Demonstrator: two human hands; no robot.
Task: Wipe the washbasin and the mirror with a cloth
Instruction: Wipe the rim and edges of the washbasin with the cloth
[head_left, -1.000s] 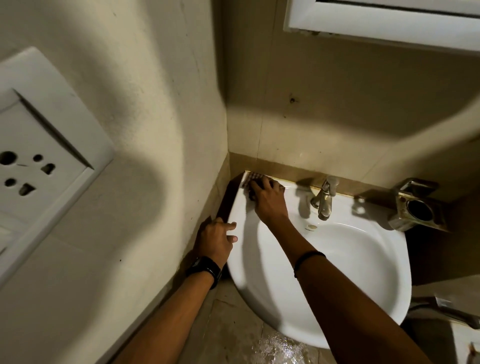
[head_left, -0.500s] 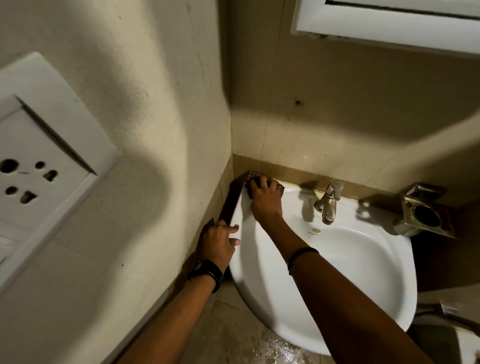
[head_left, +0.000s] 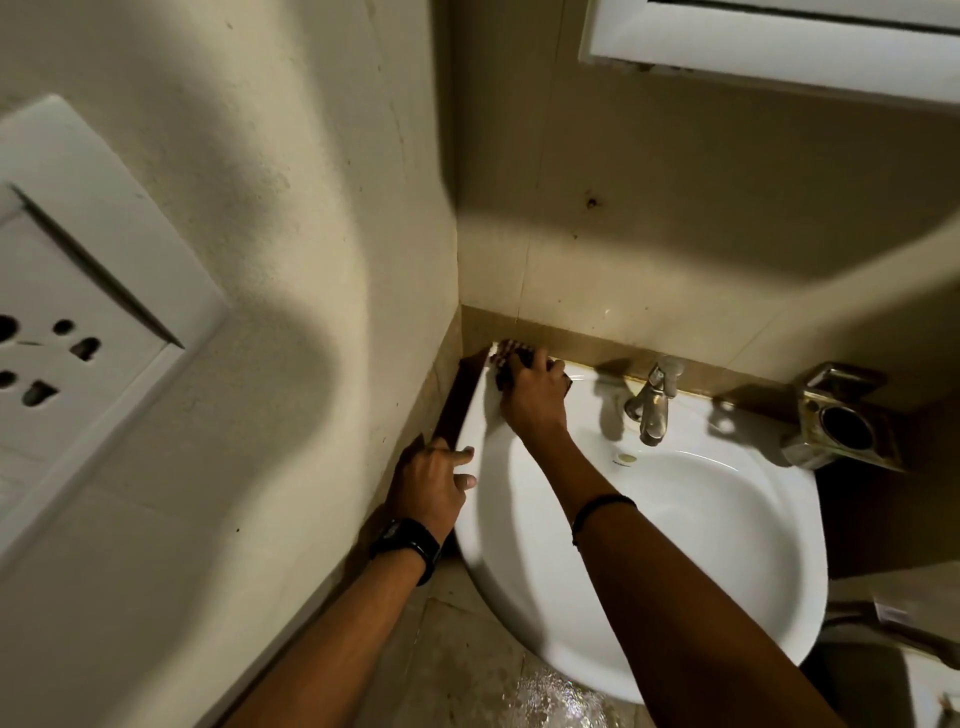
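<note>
A white washbasin (head_left: 727, 561) hangs in the corner of two tiled walls. My right hand (head_left: 532, 397) presses a dark checked cloth (head_left: 506, 353) onto the basin's back left corner, most of the cloth hidden under the fingers. My left hand (head_left: 428, 480), with a black watch on the wrist, rests on the basin's left rim by the side wall, fingers loosely curled and holding nothing. The white lower frame of the mirror (head_left: 769, 57) shows at the top right.
A metal tap (head_left: 653, 402) stands at the basin's back middle. A metal holder (head_left: 844, 423) is fixed to the wall on the right. A white socket plate (head_left: 67, 312) sits on the left wall. The floor (head_left: 550, 696) below the basin is wet.
The view has shifted slightly. My right hand stays on the cloth at the back left corner with only small movement. My left hand keeps its place on the rim.
</note>
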